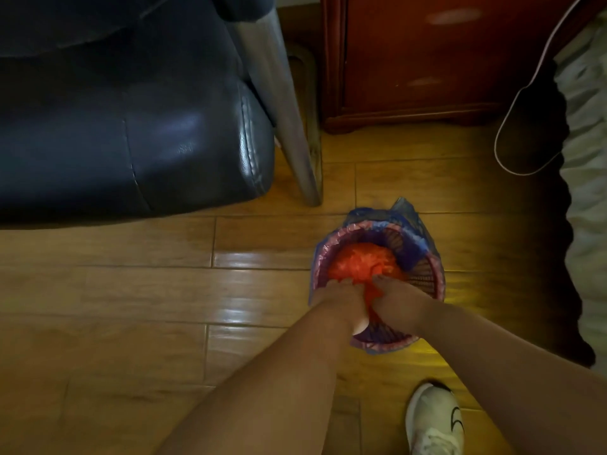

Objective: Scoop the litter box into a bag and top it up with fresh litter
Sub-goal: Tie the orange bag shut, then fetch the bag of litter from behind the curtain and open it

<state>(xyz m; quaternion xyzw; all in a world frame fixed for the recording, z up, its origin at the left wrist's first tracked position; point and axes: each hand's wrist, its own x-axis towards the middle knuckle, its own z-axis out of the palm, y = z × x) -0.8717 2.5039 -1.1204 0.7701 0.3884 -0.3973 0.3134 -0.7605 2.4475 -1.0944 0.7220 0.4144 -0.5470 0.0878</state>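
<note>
Bare glossy wooden plank floor (131,290) fills the lower left of the frame, bounded at upper left by a dark blue leather armchair (131,126) and at top centre by a red-brown wooden cabinet (427,60). Right of centre stands a small slatted waste basket lined with blue plastic (427,277), close to the dark rug edge (542,274) at right. Inside it sits a bunched orange plastic bag (358,261), its neck pinched by both the left hand (338,300) and the right hand (400,300); a white sneaker (433,421) stands below.
</note>
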